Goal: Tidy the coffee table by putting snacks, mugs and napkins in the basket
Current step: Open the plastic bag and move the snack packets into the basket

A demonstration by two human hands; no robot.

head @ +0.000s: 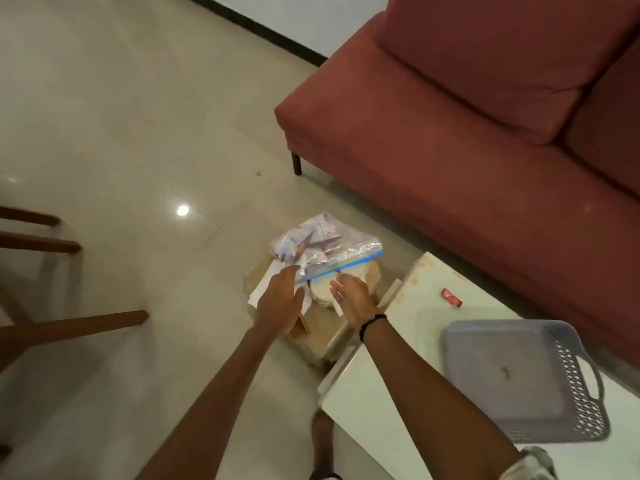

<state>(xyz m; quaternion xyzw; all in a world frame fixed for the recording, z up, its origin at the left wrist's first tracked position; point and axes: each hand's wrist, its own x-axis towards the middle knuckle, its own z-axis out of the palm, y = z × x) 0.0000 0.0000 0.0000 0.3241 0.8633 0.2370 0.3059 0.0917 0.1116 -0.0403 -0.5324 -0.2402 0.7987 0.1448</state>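
Both hands out over a low stand at the tabletop's far-left corner, reaching for a clear zip bag (327,249) lying on top of a small pile. Left hand (280,301) at the bag's near-left corner, fingers extended and touching the blue zip strip, apparently not yet closed round it. Right hand (353,299) just beside the near edge of the strip, fingers straight and loose, holding nothing; black band on that wrist. Inside the bag, dark shapes and crumpled white stuff, too blurred to name. Under the bag, a round pale item (320,289) and white paper or napkins (263,287), stacked there probably as the clutter due for clearing. Two hands on one floppy bag likely because a single corner grip would let it sag and spill. Grey basket (519,375) on the tabletop near its right edge, open side up and nothing visible inside, well apart from the bag and handy for a short carry back. Small red wrapper (451,297) lying alone on the tabletop toward the far edge, between stand and basket, untouched. Red sofa (467,126) beyond the tabletop, wooden chair legs (69,323) at the left over glossy floor tiles. Task judged barely begun: basket unfilled, bag not yet lifted.
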